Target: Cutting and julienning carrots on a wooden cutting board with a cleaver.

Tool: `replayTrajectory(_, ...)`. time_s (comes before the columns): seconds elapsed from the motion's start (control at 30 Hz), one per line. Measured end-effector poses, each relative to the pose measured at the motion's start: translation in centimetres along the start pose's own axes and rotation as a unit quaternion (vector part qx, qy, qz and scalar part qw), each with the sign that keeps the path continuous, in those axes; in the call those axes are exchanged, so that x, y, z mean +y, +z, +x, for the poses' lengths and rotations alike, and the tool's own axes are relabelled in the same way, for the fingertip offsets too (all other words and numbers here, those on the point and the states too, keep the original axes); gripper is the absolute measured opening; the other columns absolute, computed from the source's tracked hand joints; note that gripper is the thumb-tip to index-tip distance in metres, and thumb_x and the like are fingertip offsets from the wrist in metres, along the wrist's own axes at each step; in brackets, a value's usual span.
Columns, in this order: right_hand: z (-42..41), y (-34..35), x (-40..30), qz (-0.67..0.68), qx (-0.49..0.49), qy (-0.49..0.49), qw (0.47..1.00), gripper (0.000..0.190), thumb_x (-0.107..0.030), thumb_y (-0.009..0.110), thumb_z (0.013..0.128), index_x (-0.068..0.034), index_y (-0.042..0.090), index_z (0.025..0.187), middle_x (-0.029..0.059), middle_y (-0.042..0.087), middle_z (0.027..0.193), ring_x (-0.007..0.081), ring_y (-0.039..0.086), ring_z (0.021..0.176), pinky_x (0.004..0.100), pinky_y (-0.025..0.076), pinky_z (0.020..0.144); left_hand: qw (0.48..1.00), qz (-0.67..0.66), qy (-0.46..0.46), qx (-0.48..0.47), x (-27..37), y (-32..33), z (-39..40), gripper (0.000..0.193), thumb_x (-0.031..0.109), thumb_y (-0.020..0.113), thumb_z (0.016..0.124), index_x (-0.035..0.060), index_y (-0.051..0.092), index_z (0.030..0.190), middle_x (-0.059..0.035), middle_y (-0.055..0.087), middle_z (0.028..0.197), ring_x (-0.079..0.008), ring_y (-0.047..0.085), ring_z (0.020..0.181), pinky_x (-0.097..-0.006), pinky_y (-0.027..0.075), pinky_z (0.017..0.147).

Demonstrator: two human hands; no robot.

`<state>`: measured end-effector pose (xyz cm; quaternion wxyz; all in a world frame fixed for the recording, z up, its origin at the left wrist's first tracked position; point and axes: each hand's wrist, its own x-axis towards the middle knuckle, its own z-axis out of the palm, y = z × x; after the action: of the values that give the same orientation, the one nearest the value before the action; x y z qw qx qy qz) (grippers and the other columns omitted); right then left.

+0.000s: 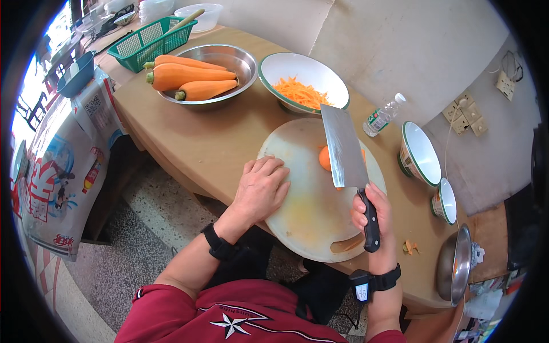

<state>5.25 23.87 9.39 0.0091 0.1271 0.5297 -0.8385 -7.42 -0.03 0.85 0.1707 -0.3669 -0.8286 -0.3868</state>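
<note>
My right hand (pixel 374 210) grips the black handle of a Chinese cleaver (pixel 343 145), its broad blade raised over the round cutting board (pixel 300 223). Partly hidden behind the blade lies a piece of carrot (pixel 325 158) on the board. My left hand (pixel 263 184) rests flat on the board's left edge, fingers slightly bent, holding nothing. Just beyond the board, a white enamel basin (pixel 296 68) with a green rim contains shredded carrot (pixel 302 92). To its left, several whole peeled carrots (pixel 193 77) lie in a stainless steel bowl (pixel 246 64).
A green plastic basket (pixel 150 45) stands at the far left. Right of the board are a plastic bottle (pixel 384 115), two enamel bowls (pixel 420 152), (pixel 446 201) and a metal bowl (pixel 448 266). Carrot scraps (pixel 410 247) lie on the table near my right wrist. A wall (pixel 386 51) borders the table's far side.
</note>
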Motion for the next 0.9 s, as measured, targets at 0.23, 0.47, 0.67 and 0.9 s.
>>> replayTrajectory(0.23,-2.8,-0.1,-0.5,0.008,0.005,-0.001,1.000,0.026,-0.024,0.049,0.106,-0.003,0.050,0.122,0.0074,0.054,0.069,0.0146,0.053,0.044,0.0260,0.044,0.040,1.000,0.002,-0.001,-0.003,0.0,0.0,-0.1,0.025,0.017,0.071,0.086,0.0055,0.071,0.108,-0.0096,0.065,0.118,-0.0292,0.057,0.121,-0.0458,0.041,0.104)
replayTrajectory(0.47,-2.2,0.7,-1.4,0.006,-0.010,-0.042,0.999,0.029,-0.024,0.052,0.106,-0.002,0.050,0.125,0.0083,0.054,0.069,0.0152,0.053,0.043,0.0257,0.044,0.040,1.000,0.006,0.000,-0.005,0.2,-0.1,-0.1,0.025,0.017,0.070,0.086,0.0057,0.071,0.108,-0.0096,0.065,0.119,-0.0288,0.057,0.121,-0.0460,0.041,0.104)
replayTrajectory(0.67,-2.8,0.0,-0.7,-0.019,-0.026,-0.023,0.999,0.033,-0.022,0.052,0.105,-0.002,0.049,0.131,0.0095,0.056,0.070,0.0172,0.055,0.044,0.0271,0.046,0.041,1.000,-0.003,0.000,-0.004,0.2,-0.2,0.0,0.024,0.017,0.070,0.086,0.0061,0.070,0.108,-0.0099,0.065,0.119,-0.0291,0.057,0.121,-0.0461,0.041,0.103)
replayTrajectory(0.9,-3.4,0.6,0.0,-0.003,-0.009,0.001,1.000,0.033,-0.019,0.052,0.105,-0.002,0.050,0.133,0.0098,0.057,0.070,0.0181,0.055,0.045,0.0274,0.046,0.042,1.000,0.005,0.000,-0.004,0.2,-0.2,-0.1,0.024,0.017,0.070,0.087,0.0058,0.070,0.108,-0.0100,0.065,0.119,-0.0293,0.057,0.121,-0.0457,0.041,0.104)
